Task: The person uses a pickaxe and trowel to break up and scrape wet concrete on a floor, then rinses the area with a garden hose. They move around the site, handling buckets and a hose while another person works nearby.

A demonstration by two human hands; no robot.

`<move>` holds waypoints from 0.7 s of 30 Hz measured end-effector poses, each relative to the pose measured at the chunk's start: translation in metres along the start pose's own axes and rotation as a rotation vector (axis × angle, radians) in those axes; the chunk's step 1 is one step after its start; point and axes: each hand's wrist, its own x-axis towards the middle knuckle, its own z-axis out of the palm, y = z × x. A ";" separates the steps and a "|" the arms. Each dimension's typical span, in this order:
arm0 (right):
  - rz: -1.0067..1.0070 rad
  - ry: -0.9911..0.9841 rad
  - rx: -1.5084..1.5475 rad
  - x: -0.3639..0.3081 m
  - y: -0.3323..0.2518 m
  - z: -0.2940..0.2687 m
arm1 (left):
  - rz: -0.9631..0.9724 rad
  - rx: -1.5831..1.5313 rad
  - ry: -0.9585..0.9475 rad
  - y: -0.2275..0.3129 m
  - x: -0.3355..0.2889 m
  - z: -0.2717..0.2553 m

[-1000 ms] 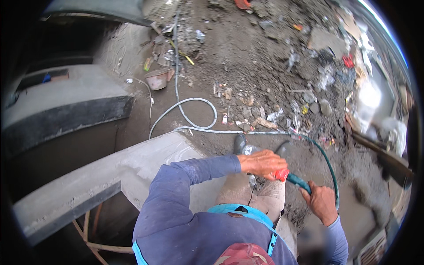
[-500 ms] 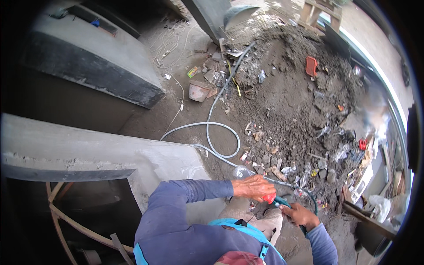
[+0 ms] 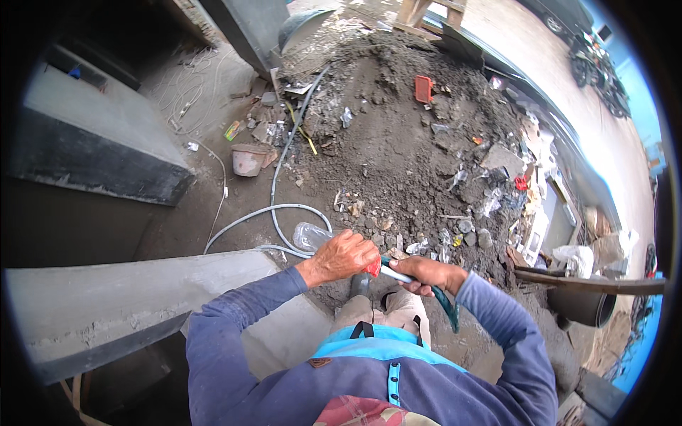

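Your L hand grips a clear bottle — red piece just R of it. Your R hand holds a green hose, pale tube btwn both.

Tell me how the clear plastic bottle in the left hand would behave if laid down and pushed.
The clear plastic bottle would probably feel light, since its see-through body shows no obvious contents. It may roll, as its sides look rounded. Its thin-looking wall could dent under pressure, though the left hand hides part of it.

Free room ahead of hands, ledge leftward
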 end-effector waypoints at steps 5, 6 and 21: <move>0.059 -0.011 0.082 0.008 -0.003 -0.010 | 0.036 0.030 -0.002 -0.014 0.011 0.014; -0.052 0.172 -0.164 0.011 -0.004 -0.008 | 0.034 0.035 -0.010 -0.022 0.012 0.018; -0.385 1.247 0.448 -0.042 0.332 -0.040 | -0.527 1.072 0.112 -0.303 0.101 -0.057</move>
